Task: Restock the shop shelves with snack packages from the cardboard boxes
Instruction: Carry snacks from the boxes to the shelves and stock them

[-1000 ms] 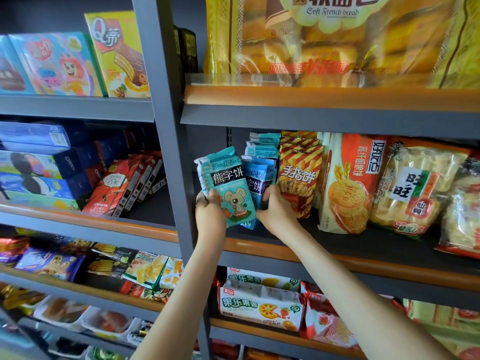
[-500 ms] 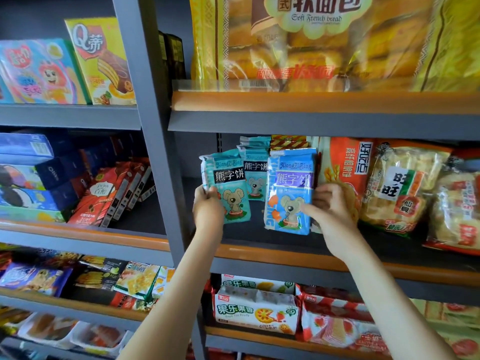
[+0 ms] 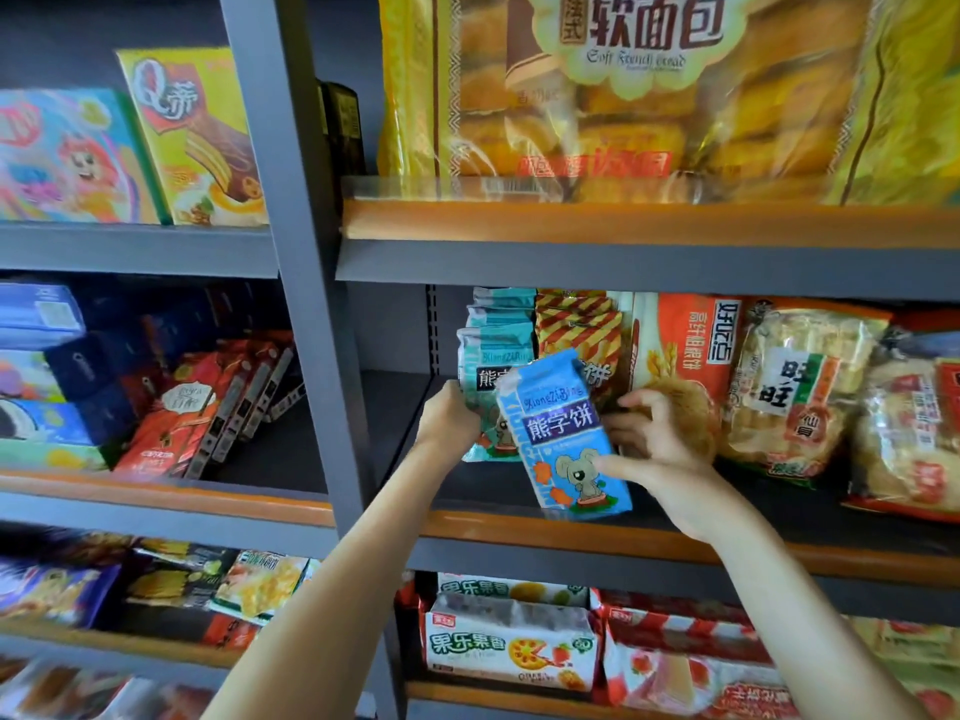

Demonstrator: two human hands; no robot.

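Fingers of the right hand are pinching the blue packet: in the head view the thumb is lying across its printed front while the others are curling behind its right edge. The packet is tilting, top leaning left, its bottom corner hanging just above the front edge of the shelf.

The left hand is gripping a teal packet at its lower left. That packet is standing at the left end of the same shelf, heading a row of like packets. The fingertips are hiding behind it.

The blue packet is looking light, crinkly and a little slippery, with biscuits inside that are probably brittle. Holding it by the side edges is likely suiting it better than squeezing the middle.

Filling the rest of the shelf are striped packs, an orange bag and a rice-cracker bag, standing side by side. No cardboard box is showing.
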